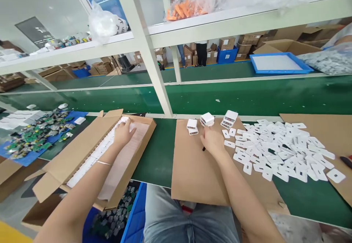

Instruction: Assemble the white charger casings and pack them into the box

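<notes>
My left hand (123, 134) reaches into a long open cardboard box (150, 125). Its fingertips touch a white plastic case (124, 119) at the far end of a row of white pieces (95, 155), with the thumb held apart. My right hand (213, 139) is closed over a cardboard sheet (196, 173); a small dark tip (204, 148) sticks out below its fingers, the rest hidden. Just beyond the fingers stands a stack of white cases (207, 119). Similar stacks stand to its left (192, 126) and right (230, 118).
Many flat white plates with slots (286, 147) are heaped at the right. Green circuit boards (41, 131) lie on a blue sheet at the left. A blue bin (133, 213) of boards is below the table edge. A shelf post (148, 48) rises behind.
</notes>
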Demonstrator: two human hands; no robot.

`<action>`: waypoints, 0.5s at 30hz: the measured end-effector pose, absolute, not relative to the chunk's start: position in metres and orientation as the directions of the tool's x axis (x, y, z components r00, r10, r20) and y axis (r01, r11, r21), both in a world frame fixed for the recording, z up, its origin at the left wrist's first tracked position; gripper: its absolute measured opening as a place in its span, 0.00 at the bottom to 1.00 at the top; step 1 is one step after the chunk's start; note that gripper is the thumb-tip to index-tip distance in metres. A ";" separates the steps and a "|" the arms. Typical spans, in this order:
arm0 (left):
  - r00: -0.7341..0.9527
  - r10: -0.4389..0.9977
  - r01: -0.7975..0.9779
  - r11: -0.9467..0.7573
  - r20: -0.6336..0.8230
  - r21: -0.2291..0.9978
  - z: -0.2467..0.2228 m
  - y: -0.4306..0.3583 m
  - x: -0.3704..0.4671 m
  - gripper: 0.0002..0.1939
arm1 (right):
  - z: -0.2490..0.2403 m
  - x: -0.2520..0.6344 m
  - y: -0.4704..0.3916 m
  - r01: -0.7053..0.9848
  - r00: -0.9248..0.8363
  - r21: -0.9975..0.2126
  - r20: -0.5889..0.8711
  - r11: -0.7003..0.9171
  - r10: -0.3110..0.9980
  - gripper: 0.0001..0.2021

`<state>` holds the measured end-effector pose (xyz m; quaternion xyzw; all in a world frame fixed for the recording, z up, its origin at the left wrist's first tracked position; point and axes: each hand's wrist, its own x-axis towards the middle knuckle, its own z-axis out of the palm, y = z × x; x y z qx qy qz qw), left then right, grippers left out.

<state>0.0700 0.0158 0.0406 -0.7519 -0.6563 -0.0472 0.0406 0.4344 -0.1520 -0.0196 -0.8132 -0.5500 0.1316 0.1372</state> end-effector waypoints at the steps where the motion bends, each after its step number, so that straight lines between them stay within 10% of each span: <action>1: 0.130 0.985 0.991 -0.128 0.116 -0.024 0.037 0.017 0.058 0.21 | -0.018 0.438 -0.152 0.853 0.376 -0.340 -0.130 -0.397 0.918 0.13; 11: 0.059 0.954 0.996 -0.074 0.293 0.041 0.048 0.010 0.072 0.23 | -0.013 0.475 -0.159 0.777 0.483 -0.325 -0.240 -0.539 0.842 0.14; 15: 0.339 0.728 0.574 -0.662 0.596 0.482 0.107 -0.058 0.142 0.16 | -0.017 0.487 -0.161 0.763 0.506 -0.332 -0.228 -0.555 0.832 0.14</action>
